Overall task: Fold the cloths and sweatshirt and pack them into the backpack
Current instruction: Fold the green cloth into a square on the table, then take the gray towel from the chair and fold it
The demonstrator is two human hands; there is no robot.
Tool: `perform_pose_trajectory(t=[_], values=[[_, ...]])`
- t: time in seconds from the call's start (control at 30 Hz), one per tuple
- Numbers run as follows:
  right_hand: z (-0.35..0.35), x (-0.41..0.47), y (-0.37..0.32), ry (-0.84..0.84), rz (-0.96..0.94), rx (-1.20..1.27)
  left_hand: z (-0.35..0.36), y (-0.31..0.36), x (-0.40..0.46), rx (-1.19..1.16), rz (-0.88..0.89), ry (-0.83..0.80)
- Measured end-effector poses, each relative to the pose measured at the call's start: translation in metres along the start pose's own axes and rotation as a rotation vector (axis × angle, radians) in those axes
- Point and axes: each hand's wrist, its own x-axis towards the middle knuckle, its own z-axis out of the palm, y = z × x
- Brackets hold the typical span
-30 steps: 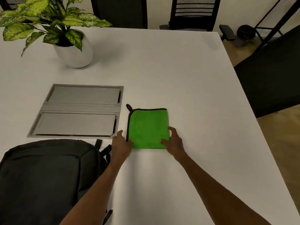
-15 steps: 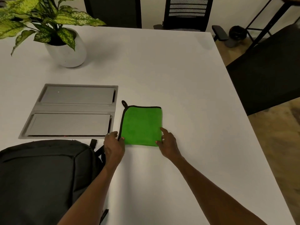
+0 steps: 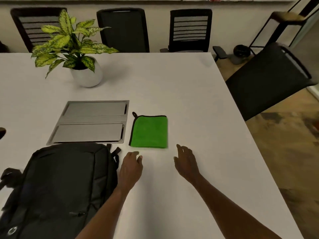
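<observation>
Two hands: both hover over the white table, on the near side of the folded cloth, neither touching it.
Green cloth: folded into a small rectangle with black edging and a little black hanging loop at its far left corner; it lies flat on the table, just right of the grey metal cable hatch.
Left hand: palm down, fingers loosely relaxed and holding nothing; its fingertips sit just short of the cloth's near left corner, a strip of bare table between them.
Right hand: fingers spread and slack, gripping nothing; it is near the cloth's near right corner, a little off to the right and apart from the fabric.
Backpack: black, lying flat at the near left, its top end close to the hatch and just left of the left forearm.
Potted plant: white pot, far left of the table.
Chairs: black, along the far edge and the right side.
</observation>
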Motion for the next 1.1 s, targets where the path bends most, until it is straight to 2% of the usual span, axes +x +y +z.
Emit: perform_pose_trajectory(t=[0.57, 0.8, 1.1], values=[[-0.068, -0.167, -0.005, 0.124, -0.136, -0.071, -0.054, 0.040, -0.176, 0.060, 0.089, 0.055], [-0.078, -0.216, -0.020, 0.143, -0.099, -0.107, -0.071, 0.043, -0.218, 0.062, 0.162, 0.065], [-0.095, -0.280, -0.049, 0.268, 0.001, -0.101, -0.104, 0.032, -0.263, -0.013, 0.257, 0.031]])
